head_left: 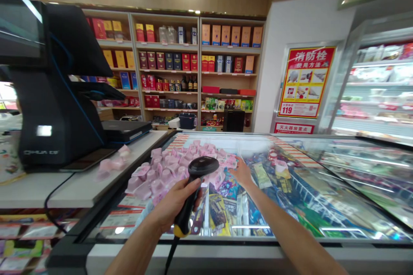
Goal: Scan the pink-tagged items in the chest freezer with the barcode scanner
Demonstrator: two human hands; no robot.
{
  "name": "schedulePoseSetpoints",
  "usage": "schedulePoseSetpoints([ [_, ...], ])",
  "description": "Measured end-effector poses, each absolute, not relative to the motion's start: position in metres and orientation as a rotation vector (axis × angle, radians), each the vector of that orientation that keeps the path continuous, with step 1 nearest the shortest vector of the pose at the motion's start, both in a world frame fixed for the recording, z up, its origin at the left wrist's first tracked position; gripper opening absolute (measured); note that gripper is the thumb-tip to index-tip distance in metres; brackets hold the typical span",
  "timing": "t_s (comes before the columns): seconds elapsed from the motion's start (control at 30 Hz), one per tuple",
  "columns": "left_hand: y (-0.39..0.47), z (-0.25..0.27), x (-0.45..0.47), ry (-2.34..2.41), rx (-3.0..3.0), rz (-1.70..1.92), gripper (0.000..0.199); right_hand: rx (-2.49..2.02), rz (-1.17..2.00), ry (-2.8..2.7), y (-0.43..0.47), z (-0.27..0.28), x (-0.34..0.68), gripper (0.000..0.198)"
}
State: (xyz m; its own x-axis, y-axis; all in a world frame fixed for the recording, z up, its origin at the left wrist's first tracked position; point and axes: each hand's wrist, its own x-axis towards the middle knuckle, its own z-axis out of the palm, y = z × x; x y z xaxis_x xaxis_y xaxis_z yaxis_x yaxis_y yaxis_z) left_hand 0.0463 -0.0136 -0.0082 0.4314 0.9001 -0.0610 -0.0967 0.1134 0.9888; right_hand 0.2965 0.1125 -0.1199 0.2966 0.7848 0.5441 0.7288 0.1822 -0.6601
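A black handheld barcode scanner [204, 165] with a yellow-trimmed grip is wrapped in the fingers of my left hand [179, 197]. Its head points forward over a pile of small pink plastic cups [164, 172], which lies on the freezer's glass top. At the right edge of this pile, my right hand [241, 174] pinches a pink cup with a white printed label [231, 161]. Its fingers are slightly blurred and partly turned away. One more pink cup [281, 165] sits apart on the glass, farther right.
Bagged frozen goods [222, 215] show through the freezer lid. To the left, a black checkout terminal [58, 107] stands on a white counter [80, 189], with a few pink cups [109, 165] beside it. Behind are shelves of boxes [169, 61]. A refrigerated display [380, 94] stands right.
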Motion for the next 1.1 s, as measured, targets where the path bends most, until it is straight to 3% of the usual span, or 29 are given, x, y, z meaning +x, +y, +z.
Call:
schedulePoseSetpoints([
  [0.23, -0.016, -0.006, 0.044, 0.806, 1.285, 0.83, 0.025, -1.463, -0.17, -1.364, 0.103, -0.11, 0.303, 0.038],
  [1.1, -0.014, 0.005, 0.08, 0.72, 1.329, 0.743, 0.028, -1.677, -0.324, -1.201, 0.089, -0.104, 0.332, 0.036],
])
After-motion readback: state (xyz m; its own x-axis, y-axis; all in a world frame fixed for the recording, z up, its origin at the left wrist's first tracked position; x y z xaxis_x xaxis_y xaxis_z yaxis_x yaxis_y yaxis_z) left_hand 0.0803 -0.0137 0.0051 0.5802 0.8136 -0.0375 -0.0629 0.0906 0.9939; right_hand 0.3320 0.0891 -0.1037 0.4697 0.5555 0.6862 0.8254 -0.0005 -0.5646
